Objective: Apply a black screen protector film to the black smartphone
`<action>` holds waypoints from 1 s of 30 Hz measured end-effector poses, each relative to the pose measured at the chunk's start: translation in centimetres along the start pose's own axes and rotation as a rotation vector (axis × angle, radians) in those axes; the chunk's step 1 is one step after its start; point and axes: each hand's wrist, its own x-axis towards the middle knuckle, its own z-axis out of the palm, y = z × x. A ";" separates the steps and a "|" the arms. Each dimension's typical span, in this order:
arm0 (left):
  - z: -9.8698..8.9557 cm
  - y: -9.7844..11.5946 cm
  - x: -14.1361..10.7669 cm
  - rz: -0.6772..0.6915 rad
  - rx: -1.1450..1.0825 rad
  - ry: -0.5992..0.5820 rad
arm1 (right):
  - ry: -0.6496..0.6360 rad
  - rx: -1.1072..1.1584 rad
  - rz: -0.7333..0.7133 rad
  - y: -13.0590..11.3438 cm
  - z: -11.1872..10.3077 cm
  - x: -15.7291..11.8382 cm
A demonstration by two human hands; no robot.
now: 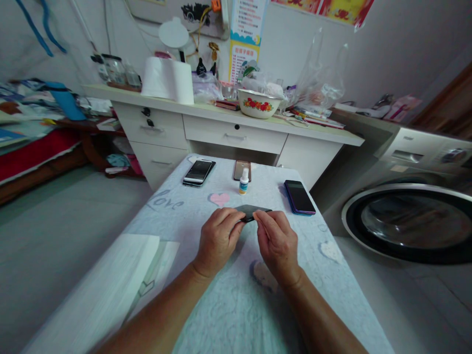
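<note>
Between my two hands is a thin, dark, flat phone (250, 210), held above the cloth near the middle of the table. My left hand (220, 237) is closed, thumb and fingers pinching its left side. On the right side, my right hand (277, 241) grips the edge with bent fingers. The fingers hide parts of the phone. Just beyond it stands a small white spray bottle (244, 182) with a blue and yellow label. Behind the bottle lies a brownish phone (239, 169).
Stacked phones (199, 171) lie at the table's far left, more phones (299, 197) at the right. A white paper sheet (136, 260) covers the left edge. A white desk (236, 132) with a flowered bowl (259, 103) stands behind; a washing machine (413, 196) is at right.
</note>
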 end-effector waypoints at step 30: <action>-0.7 0.5 -0.1 0.036 -0.055 -0.001 | -0.001 0.034 -0.038 -1.0 0.5 -0.1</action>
